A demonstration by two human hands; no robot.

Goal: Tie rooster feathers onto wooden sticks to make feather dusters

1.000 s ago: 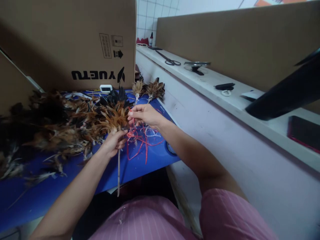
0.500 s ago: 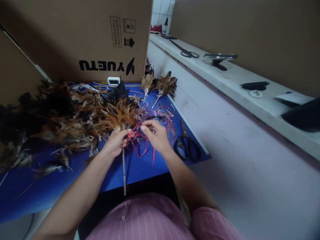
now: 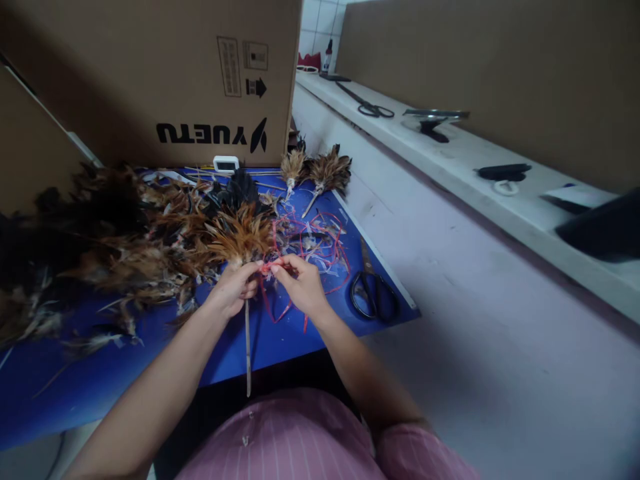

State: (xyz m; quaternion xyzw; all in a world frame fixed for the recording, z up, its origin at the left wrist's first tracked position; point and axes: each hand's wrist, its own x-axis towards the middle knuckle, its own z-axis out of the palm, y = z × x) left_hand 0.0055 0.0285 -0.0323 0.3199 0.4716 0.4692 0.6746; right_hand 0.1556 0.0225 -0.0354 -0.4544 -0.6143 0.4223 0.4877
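My left hand (image 3: 234,288) is closed round the stick of a feather duster (image 3: 243,233), just under its brown and black feathers. The bare end of the stick points down toward me, past the table's front edge. Close beside it, my right hand (image 3: 301,285) pinches red plastic string (image 3: 270,313) between thumb and fingers. The string runs near the left thumb and trails in loose loops over the blue table (image 3: 295,343). Whether it is wound round the stick is hidden by my fingers.
A large feather heap (image 3: 125,247) covers the table's left. Scissors (image 3: 373,293) lie at the right edge. Two small feather dusters (image 3: 327,172) rest at the back near a cardboard box (image 3: 200,73). A ledge (image 3: 450,153) along the right wall holds more scissors (image 3: 367,107).
My right hand has moved left and slightly down, up to the left hand, and now pinches the red string there. The left hand keeps its hold on the duster.
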